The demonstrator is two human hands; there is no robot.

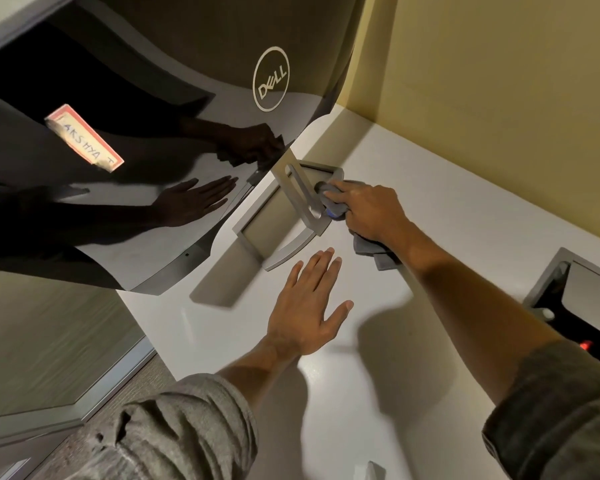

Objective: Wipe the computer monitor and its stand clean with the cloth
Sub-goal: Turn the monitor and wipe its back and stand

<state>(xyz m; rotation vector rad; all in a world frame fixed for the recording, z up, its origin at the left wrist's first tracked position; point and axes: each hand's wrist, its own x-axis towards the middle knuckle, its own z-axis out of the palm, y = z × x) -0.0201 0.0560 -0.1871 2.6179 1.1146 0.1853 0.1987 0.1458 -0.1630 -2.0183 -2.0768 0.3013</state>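
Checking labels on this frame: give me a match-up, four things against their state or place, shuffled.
Things:
1. left hand
2. right hand
3. cloth
4. sticker

States:
A. stuck on the monitor's back
B. gripped, pressed against the stand's post
C. fingers straight, over the desk
D. curled round the cloth

Pairs: 1-C, 2-D, 3-B, 4-A

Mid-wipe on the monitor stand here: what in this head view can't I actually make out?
- Monitor: its screen side faces away; only the glossy back shows, and the top and left are cut off by the frame edge.
- Cloth: mostly covered by the right hand, so its contact with the stand is hidden.
- Label: writing partly cut off, blurred.
- Left hand: whether it touches the desk is unclear.
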